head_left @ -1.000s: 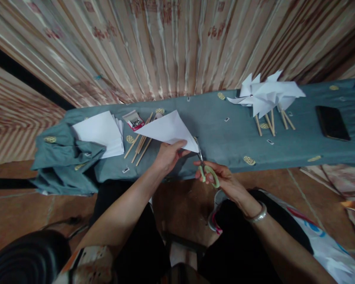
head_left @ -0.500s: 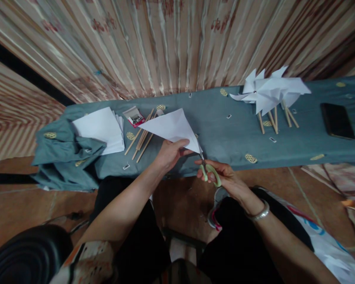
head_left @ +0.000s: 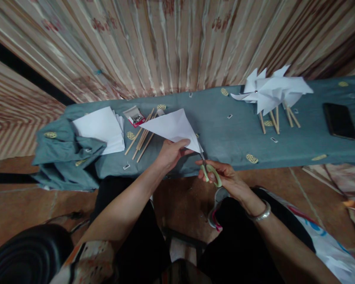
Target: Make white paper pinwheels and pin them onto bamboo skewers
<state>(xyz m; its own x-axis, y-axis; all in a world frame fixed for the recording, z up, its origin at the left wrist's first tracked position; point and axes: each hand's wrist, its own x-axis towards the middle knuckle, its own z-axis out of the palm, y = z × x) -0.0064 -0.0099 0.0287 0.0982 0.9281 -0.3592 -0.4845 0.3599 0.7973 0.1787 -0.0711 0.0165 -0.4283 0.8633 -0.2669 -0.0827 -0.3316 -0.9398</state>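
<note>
The left hand (head_left: 169,154) has its fingers closed on a folded sheet of white paper (head_left: 173,124), the thumb flat on top and the other fingers under the near edge, so the paper spreads away from the hand towards twelve o'clock. One long point of the sheet runs out to between ten and eleven o'clock from that hand, its peak stands a little past twelve, and its lowest corner pokes out at three. The right hand (head_left: 225,173) has its fingers curled around the green handles of a pair of scissors (head_left: 205,172); the handles lie at nine o'clock from the palm and the blades point towards eleven. The blade tips meet the paper's three-o'clock corner, just beside the left fingertips; how far they reach between the layers is too small to tell. A silvery bracelet (head_left: 263,212) circles the right wrist. Farther from the left hand, wooden sticks (head_left: 140,144) lie on the table (head_left: 221,138) at ten o'clock, partly covered in view by the paper's long point. An opened red and white box (head_left: 135,117) of small shiny pieces lies just beyond them, and a stack of white paper sheets (head_left: 102,130) sits between nine and ten. At one o'clock from the right hand, white paper pinwheels (head_left: 272,92) on sticks lie bunched together; a dark phone (head_left: 340,121) lies well apart at two. A striped curtain (head_left: 171,51) hangs behind at twelve.
</note>
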